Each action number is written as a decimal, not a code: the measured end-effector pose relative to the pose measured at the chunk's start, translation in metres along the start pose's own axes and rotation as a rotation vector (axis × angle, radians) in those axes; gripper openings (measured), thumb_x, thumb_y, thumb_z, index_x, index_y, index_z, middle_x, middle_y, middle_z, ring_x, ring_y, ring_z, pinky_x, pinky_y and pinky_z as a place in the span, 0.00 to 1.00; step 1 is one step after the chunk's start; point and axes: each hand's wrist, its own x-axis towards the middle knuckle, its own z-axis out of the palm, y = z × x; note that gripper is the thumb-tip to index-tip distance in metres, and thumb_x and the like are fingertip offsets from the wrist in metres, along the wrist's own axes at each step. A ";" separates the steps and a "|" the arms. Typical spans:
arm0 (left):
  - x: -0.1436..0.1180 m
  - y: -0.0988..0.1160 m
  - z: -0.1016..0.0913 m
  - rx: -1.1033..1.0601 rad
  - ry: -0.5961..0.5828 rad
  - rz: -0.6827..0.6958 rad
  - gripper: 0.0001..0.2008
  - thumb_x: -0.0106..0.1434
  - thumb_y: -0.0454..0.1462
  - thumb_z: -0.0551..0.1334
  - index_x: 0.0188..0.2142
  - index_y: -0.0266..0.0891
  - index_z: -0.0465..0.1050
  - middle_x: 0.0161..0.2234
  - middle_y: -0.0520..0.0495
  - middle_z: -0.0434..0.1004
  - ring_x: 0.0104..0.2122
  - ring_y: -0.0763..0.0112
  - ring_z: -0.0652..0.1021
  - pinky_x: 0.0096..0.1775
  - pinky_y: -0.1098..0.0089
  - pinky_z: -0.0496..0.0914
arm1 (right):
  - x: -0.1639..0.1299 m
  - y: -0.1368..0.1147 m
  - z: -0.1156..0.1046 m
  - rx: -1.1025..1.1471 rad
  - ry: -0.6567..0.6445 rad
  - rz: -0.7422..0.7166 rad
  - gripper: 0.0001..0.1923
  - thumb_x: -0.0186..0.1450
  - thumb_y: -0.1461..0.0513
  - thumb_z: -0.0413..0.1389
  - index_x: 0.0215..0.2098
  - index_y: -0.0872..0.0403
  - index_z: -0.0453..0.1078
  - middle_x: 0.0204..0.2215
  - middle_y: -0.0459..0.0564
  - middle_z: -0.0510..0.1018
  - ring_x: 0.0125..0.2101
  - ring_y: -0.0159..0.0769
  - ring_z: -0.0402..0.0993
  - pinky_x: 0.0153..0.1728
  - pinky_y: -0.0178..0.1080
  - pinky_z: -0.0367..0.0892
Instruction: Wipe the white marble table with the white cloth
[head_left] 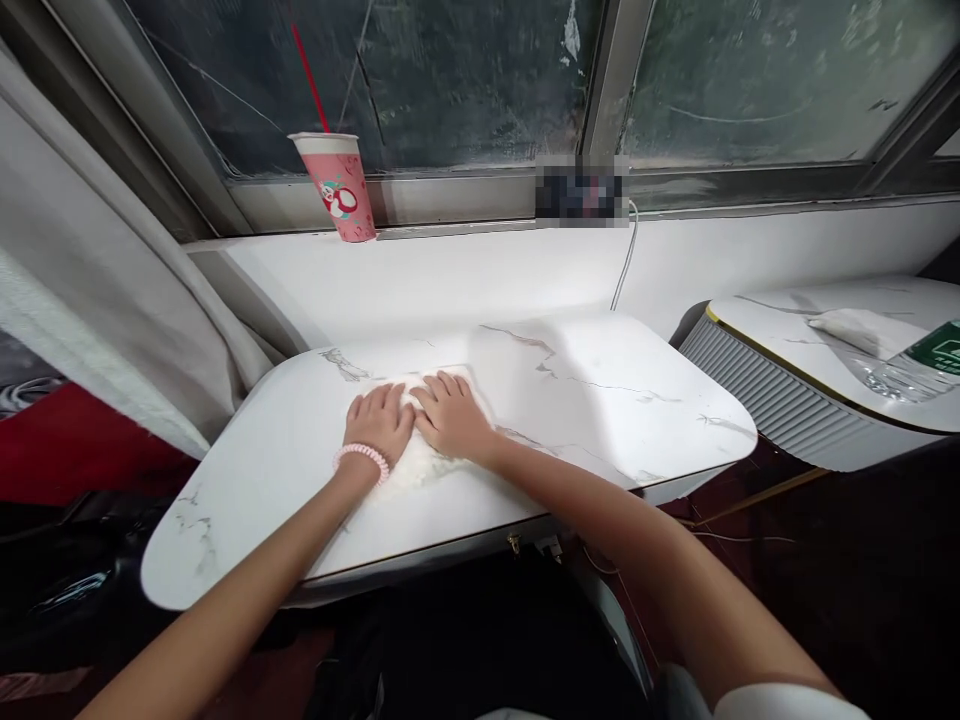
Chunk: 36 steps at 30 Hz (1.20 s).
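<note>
A white, fuzzy-looking cloth (pixel 415 466) lies spread on the white marble-patterned tabletop (pixel 637 400). On its left part rests my left hand (pixel 379 420), palm down and fingers stretched out, with a pink coiled band (pixel 362 455) round the wrist. Beside it, my right hand (pixel 452 412) presses flat on the cloth's upper part, fingers extended. The two hands nearly meet at the thumbs. Both are open, and the palms hide much of the cloth.
A pink paper cup (pixel 345 195) with a red straw stands on the window ledge, near a blurred-out dark object (pixel 582 192) and a white cable (pixel 626 260). At left hangs a pale curtain (pixel 97 220). A second table (pixel 825 310) on the right holds a plastic bottle (pixel 919 362).
</note>
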 end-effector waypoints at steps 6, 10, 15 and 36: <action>-0.069 0.033 -0.011 -0.066 -0.030 0.056 0.27 0.68 0.44 0.44 0.61 0.39 0.65 0.61 0.38 0.68 0.63 0.55 0.65 0.64 0.49 0.54 | -0.072 -0.015 -0.030 -0.009 0.004 -0.004 0.22 0.71 0.58 0.45 0.59 0.58 0.67 0.61 0.61 0.67 0.63 0.53 0.57 0.63 0.56 0.51; -0.083 0.047 -0.010 -0.085 -0.022 0.085 0.26 0.68 0.44 0.44 0.61 0.41 0.66 0.61 0.37 0.68 0.62 0.53 0.65 0.64 0.47 0.54 | -0.093 -0.014 -0.040 0.005 0.003 0.011 0.22 0.70 0.59 0.45 0.59 0.55 0.67 0.61 0.60 0.67 0.63 0.53 0.57 0.63 0.56 0.52; -0.059 0.050 -0.005 -0.080 -0.041 0.109 0.25 0.68 0.43 0.46 0.60 0.43 0.66 0.60 0.38 0.69 0.61 0.53 0.66 0.63 0.47 0.55 | -0.076 0.000 -0.034 -0.017 -0.022 0.024 0.23 0.70 0.59 0.45 0.60 0.54 0.67 0.61 0.60 0.68 0.62 0.54 0.57 0.62 0.57 0.51; 0.163 0.020 0.051 -0.150 -0.016 -0.020 0.22 0.66 0.43 0.51 0.56 0.44 0.69 0.57 0.43 0.72 0.59 0.55 0.69 0.61 0.55 0.58 | 0.102 0.118 0.021 0.102 -0.011 0.171 0.21 0.69 0.61 0.46 0.58 0.52 0.67 0.59 0.52 0.69 0.61 0.45 0.57 0.63 0.49 0.48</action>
